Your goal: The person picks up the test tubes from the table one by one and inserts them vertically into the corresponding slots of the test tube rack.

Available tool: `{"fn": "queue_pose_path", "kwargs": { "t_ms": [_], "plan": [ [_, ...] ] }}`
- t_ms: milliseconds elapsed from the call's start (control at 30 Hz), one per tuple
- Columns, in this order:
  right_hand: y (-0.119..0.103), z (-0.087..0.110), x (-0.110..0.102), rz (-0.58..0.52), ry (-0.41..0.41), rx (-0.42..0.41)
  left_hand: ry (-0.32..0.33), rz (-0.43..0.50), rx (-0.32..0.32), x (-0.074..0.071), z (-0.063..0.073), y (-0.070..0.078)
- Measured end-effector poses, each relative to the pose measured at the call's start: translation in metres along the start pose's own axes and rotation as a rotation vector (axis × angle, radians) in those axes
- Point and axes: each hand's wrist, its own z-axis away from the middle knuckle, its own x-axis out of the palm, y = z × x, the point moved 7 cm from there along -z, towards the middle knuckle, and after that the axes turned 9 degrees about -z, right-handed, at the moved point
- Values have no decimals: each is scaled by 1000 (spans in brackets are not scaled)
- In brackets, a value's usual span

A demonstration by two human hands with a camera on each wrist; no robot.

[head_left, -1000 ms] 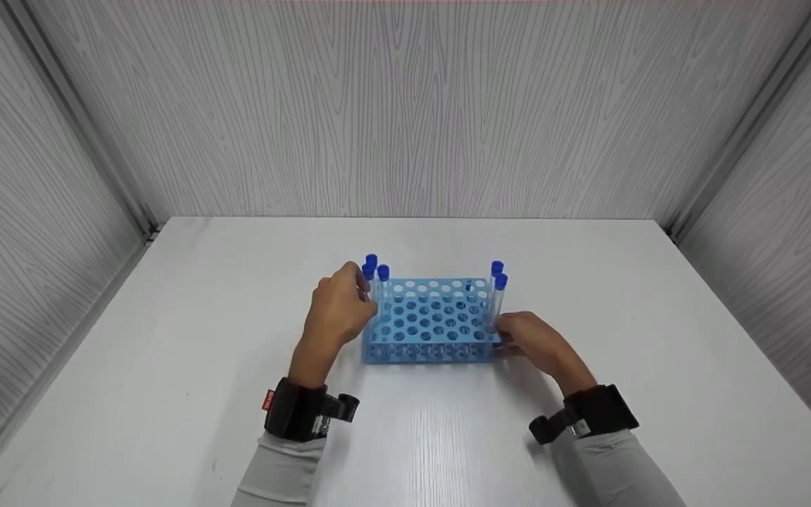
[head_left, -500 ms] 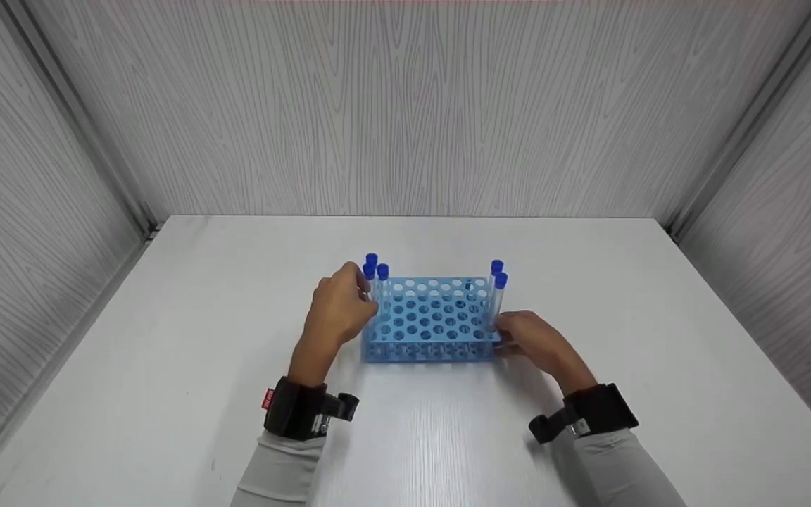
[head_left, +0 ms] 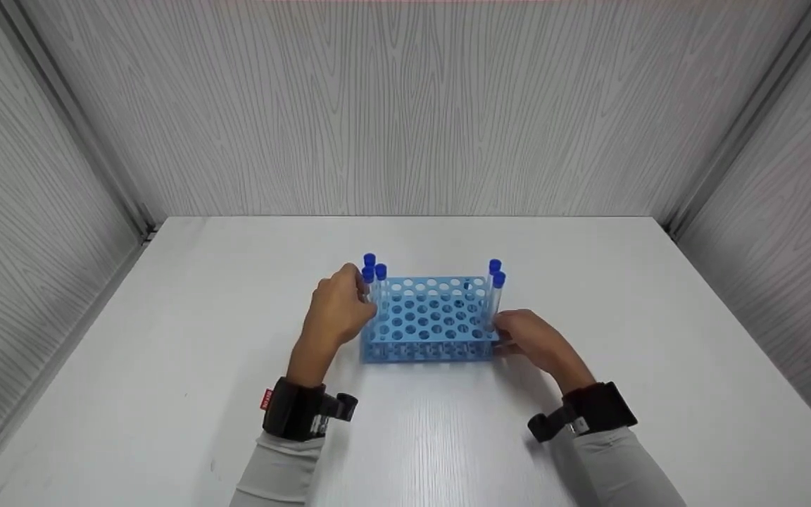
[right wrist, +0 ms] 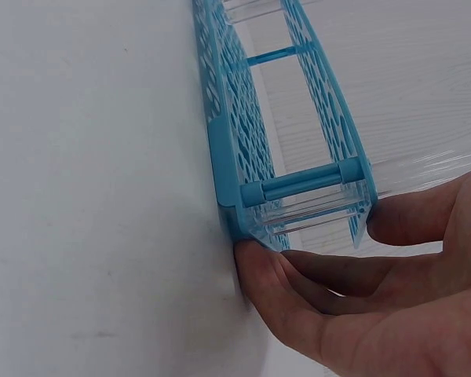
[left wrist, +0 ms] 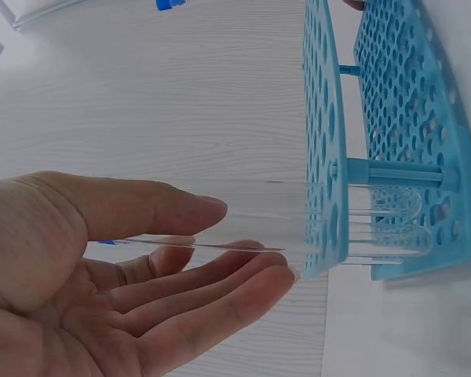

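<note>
A light-blue test tube rack (head_left: pixel 430 342) stands upright on the white table. Three blue-capped test tubes (head_left: pixel 381 271) stand in its left end and two test tubes (head_left: pixel 498 282) in its right end. My left hand (head_left: pixel 338 306) is beside the left end, thumb and fingers on opposite sides of a clear test tube (left wrist: pixel 259 212) whose lower end passes through the rack's upper plate. At the right end my right hand (head_left: pixel 536 341) grips the rack, thumb at the upper plate (right wrist: pixel 365 184) and fingers at the base. The left fingertips are hidden in the head view.
The white table (head_left: pixel 426 436) extends around the rack on all sides. A grey wood-grain back wall (head_left: pixel 405 105) rises behind it, with side walls (head_left: pixel 32 232) at left and right. Each wrist wears a black camera band (head_left: pixel 296 408).
</note>
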Motion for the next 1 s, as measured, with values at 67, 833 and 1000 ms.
{"fn": "queue_pose_path", "kwargs": {
  "t_ms": [67, 833, 1000],
  "plan": [
    [-1, -1, 0, -1, 2, 1, -6, 5, -3, 0, 0, -1],
    [-1, -1, 1, -33, -11, 3, -18, 12, -4, 1, 0, -4],
    [-1, 0, 1, -35, -17, -4, -24, 13, -4, 1, 0, -4]
  ]
}}
